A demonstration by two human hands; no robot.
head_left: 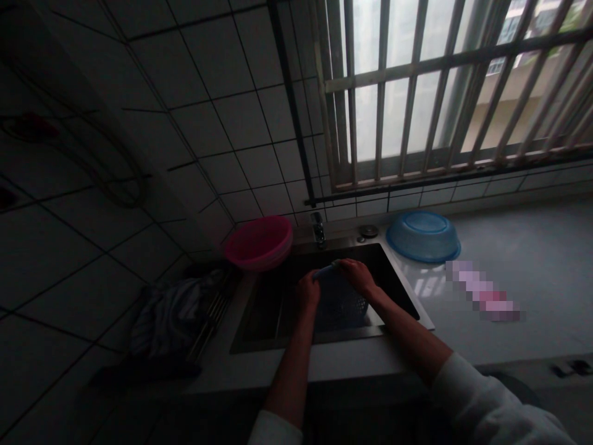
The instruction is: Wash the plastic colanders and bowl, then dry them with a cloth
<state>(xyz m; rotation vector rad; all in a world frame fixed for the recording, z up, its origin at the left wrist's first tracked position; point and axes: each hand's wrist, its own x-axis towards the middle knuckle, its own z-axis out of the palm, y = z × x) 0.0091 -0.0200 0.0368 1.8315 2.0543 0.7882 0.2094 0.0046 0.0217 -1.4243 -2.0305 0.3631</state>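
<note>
Over the metal sink point(401, 278), both hands grip a bluish plastic basket point(343, 303) with small holes in its side. My left hand point(308, 290) is closed on the left part of its rim. Farther right, my right hand point(356, 274) has its fingers wrapped over the same rim. The basket looks tilted, and its lower part sits down inside the sink. Its inside is too dark to make out. Behind the hands, a chrome faucet point(317, 230) stands at the sink's back edge.
A pink basin point(259, 244) leans at the sink's back left corner. On the white counter point(532, 247) to the right, a blue basin point(424, 238) lies upside down near a blurred-out pinkish item point(484, 292). Dark striped cloth point(160, 315) lies left. A barred window point(417, 93) is above.
</note>
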